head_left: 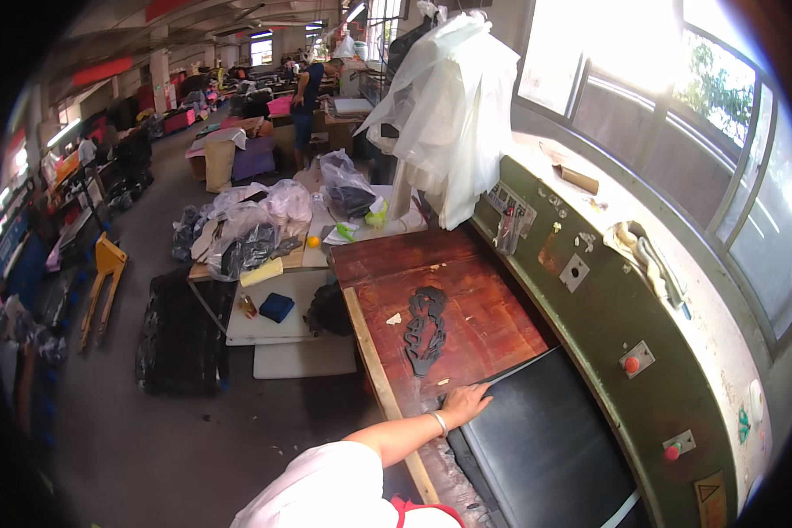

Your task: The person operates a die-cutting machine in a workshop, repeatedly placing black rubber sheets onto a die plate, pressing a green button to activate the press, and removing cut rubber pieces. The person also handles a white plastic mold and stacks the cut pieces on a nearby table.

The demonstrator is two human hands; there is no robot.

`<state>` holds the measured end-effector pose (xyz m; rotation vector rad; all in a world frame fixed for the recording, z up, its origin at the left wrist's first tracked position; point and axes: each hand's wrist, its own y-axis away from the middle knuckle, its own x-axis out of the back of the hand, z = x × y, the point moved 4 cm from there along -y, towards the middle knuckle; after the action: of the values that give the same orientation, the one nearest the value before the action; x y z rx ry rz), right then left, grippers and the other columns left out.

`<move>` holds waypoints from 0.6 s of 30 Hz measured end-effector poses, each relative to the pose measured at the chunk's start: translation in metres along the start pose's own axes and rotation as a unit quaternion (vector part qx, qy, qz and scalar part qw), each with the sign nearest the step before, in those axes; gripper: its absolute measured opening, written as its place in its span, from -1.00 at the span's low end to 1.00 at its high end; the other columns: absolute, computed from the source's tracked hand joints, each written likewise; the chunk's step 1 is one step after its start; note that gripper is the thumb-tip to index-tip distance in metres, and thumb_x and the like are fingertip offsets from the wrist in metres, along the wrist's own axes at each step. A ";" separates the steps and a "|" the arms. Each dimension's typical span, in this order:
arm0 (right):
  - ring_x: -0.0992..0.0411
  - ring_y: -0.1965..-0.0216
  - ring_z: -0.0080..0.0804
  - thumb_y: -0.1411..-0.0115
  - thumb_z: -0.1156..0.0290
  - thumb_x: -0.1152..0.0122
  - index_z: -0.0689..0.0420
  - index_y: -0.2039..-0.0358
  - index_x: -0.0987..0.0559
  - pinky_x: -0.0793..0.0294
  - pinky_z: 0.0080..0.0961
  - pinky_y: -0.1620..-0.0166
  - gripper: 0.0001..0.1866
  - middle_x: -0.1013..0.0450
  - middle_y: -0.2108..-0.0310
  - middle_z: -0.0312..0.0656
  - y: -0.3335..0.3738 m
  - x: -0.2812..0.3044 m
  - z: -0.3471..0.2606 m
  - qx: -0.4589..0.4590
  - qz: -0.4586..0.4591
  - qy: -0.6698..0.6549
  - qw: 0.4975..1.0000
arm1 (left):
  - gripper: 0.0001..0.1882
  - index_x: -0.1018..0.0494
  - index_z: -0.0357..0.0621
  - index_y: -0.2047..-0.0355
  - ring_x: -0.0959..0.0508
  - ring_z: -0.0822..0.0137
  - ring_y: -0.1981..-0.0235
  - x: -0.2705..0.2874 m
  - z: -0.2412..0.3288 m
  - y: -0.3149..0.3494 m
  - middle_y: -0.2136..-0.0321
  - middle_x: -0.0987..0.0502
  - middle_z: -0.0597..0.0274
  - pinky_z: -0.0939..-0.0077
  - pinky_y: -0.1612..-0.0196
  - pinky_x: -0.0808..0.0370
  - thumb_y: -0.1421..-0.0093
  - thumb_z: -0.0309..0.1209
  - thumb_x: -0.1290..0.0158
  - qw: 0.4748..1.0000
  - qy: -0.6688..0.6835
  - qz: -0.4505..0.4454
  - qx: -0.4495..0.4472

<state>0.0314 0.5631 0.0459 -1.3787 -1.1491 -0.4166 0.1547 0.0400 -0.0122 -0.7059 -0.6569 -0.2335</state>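
My left hand rests at the far left corner of a stack of smooth black sheets, its fingers stretched out over the edge. A white bracelet circles its wrist. The sheets lie on a worn red-brown wooden board. Beyond the hand, on the same board, is a dark grey piece with many cut-out openings. Small pale scraps are scattered around it. My right hand is out of view.
A green machine body with red buttons curves along the right. White plastic bags hang at the back. To the left stands a table with bagged goods. A yellow pallet jack and a person are farther off.
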 end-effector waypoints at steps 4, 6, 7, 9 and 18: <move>-0.26 -0.12 0.16 -0.34 0.05 0.14 0.15 -0.23 -0.21 -0.29 0.06 -0.13 -0.43 -0.24 -0.13 0.19 0.005 0.013 0.031 0.012 0.011 0.120 0.993 | -0.65 -0.41 -0.14 0.10 -0.58 0.04 0.37 0.003 0.002 0.000 0.40 -0.57 0.04 0.22 0.34 -0.50 -0.17 -0.22 -0.07 0.999 0.023 0.018 -0.016; -0.26 -0.12 0.15 -0.35 0.05 0.14 0.15 -0.23 -0.21 -0.30 0.05 -0.13 -0.43 -0.24 -0.13 0.19 0.005 0.019 0.026 0.053 0.019 0.305 0.951 | -0.65 -0.40 -0.14 0.09 -0.57 0.04 0.36 0.003 0.002 0.001 0.39 -0.56 0.03 0.22 0.33 -0.50 -0.17 -0.24 -0.06 1.000 0.025 0.002 -0.006; -0.26 -0.12 0.15 -0.35 0.06 0.14 0.15 -0.23 -0.21 -0.30 0.05 -0.13 -0.43 -0.24 -0.13 0.19 0.003 0.020 0.017 0.089 0.032 0.396 0.913 | -0.65 -0.40 -0.14 0.09 -0.57 0.03 0.36 0.002 0.001 0.001 0.39 -0.56 0.03 0.22 0.32 -0.50 -0.18 -0.25 -0.06 1.000 0.026 -0.006 0.000; -0.36 -0.06 -0.03 -0.36 0.34 0.10 0.17 -0.23 -0.21 -0.42 -0.15 -0.08 -0.55 -0.30 -0.09 0.17 0.001 0.028 -0.014 0.157 0.143 0.278 0.937 | -0.65 -0.40 -0.15 0.08 -0.57 0.03 0.36 0.003 0.002 0.001 0.39 -0.56 0.02 0.21 0.32 -0.50 -0.18 -0.25 -0.06 0.999 0.042 0.003 -0.009; -0.39 0.00 -0.05 -0.29 0.08 -0.04 0.26 -0.12 -0.34 -0.40 -0.20 -0.07 -0.43 -0.34 -0.04 0.12 -0.043 0.013 -0.005 0.084 -0.027 -0.505 0.858 | -0.62 -0.39 -0.14 0.05 -0.57 -0.01 0.40 0.003 0.002 0.000 0.41 -0.56 0.00 0.17 0.35 -0.50 -0.19 -0.22 -0.05 0.999 0.053 -0.012 -0.006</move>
<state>0.0047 0.5540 0.0809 -1.4185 -2.0129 0.4531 0.1564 0.0419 -0.0091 -0.6933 -0.5631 -0.2946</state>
